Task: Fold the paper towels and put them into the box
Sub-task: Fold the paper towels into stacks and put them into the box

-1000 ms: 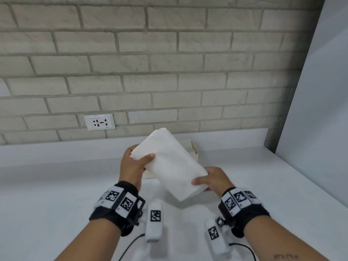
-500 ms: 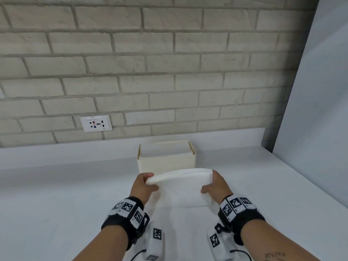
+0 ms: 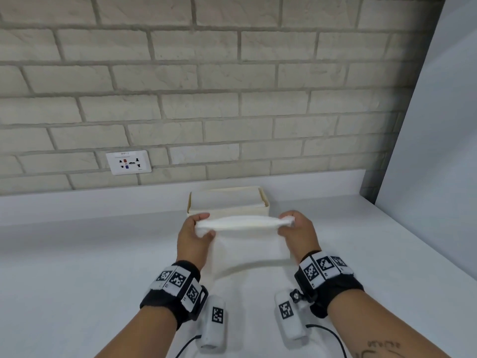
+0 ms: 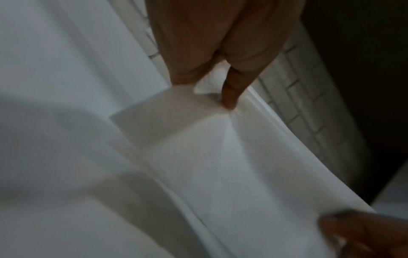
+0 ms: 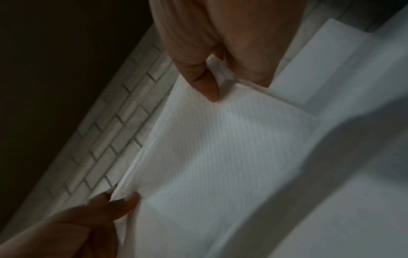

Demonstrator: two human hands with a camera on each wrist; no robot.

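Note:
A white paper towel hangs folded between my two hands, just in front of the cream box by the wall. My left hand pinches its upper left corner and my right hand pinches the upper right corner. The top edge is stretched level between them, and the rest drapes down toward me above the table. In the left wrist view my left hand pinches the towel. The right wrist view shows my right hand pinching the ribbed towel. White paper lies inside the box.
The white table runs to a brick wall with a socket plate. A pale panel closes off the right side. More white paper lies on the table under my wrists.
The towel was tilted up in front of the box a second ago. Both hands have since brought it level, shifted to its upper corners and drawn the top edge taut.

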